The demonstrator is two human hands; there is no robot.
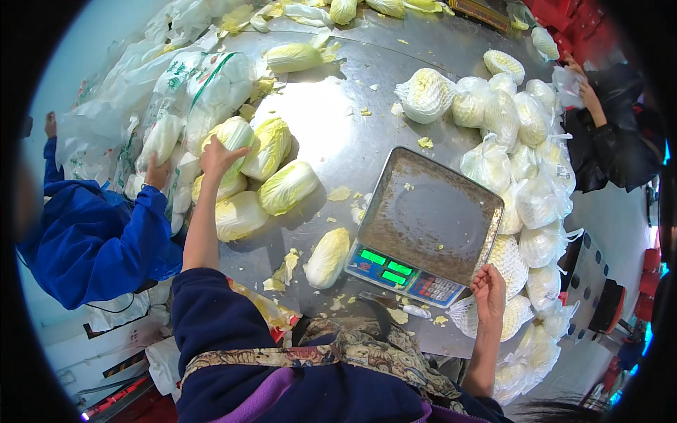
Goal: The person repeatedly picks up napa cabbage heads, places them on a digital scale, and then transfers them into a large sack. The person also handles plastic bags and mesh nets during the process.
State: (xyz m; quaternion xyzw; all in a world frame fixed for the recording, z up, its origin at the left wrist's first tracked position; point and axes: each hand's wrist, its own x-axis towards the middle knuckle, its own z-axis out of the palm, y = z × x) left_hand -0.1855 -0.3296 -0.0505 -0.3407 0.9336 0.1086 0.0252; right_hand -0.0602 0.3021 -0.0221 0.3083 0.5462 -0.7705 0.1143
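Note:
My left hand (219, 156) reaches forward and is closed around a napa cabbage (235, 132) at the top of a small heap. Beside it lie more bare cabbages, one pale green (288, 187) and one yellowish (268, 148). A single cabbage (328, 258) rests nearer to me. My right hand (489, 291) is at the near right corner of a digital scale (428, 217), its fingers curled; whether they hold anything is unclear. The scale's metal pan bears only scraps. A knife with a pale handle (415, 310) lies below the scale.
Cabbages in foam nets and plastic bags (539, 198) line the right side. A co-worker in blue (100, 238) handles a wrapped cabbage (161, 138) at left, by large plastic bags (222, 79). Another person (608, 127) stands at far right. Leaf scraps litter the metal table (370, 121).

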